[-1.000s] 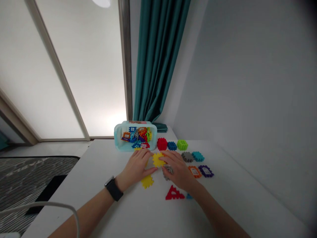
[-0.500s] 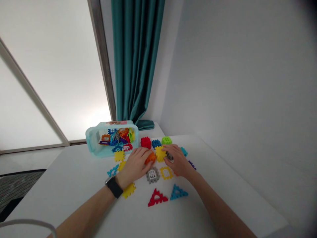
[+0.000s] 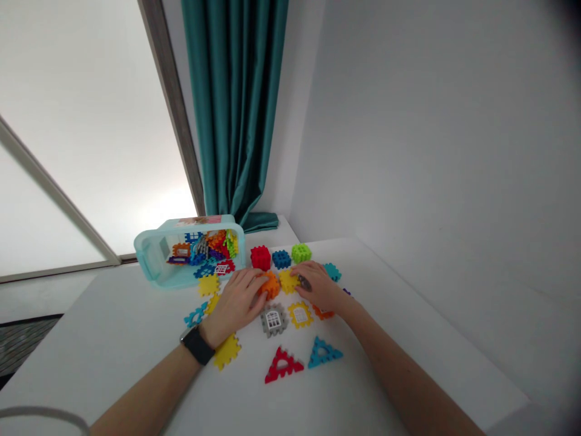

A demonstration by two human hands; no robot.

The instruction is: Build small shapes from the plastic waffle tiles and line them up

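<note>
My left hand (image 3: 240, 297), with a black-banded watch at its wrist, is closed round an orange toothed building block (image 3: 271, 286). Just to the right, my right hand (image 3: 320, 286) grips a yellow toothed block (image 3: 288, 281) with a dark grey part beside the fingers. The two blocks sit close together; whether they touch is hard to tell. Nearer me lie a grey window piece (image 3: 273, 320), a yellow window piece (image 3: 300, 315) and an orange piece (image 3: 323, 312) partly under my right wrist. A red triangle (image 3: 282, 366) and a blue triangle (image 3: 324, 352) lie in front.
A pale blue tub (image 3: 149, 260) lies on its side, with mixed pieces spilling out. Red (image 3: 260, 258), dark blue (image 3: 281, 259) and green (image 3: 301, 252) blocks stand behind my hands. Yellow pieces (image 3: 227, 352) and a light blue one (image 3: 196, 315) lie at left, a teal one (image 3: 333, 272) at right.
The whole view has shifted, so the table items appear further left. Both hands stay on their blocks, the yellow one now lower beside the orange one. More of the orange block shows.
</note>
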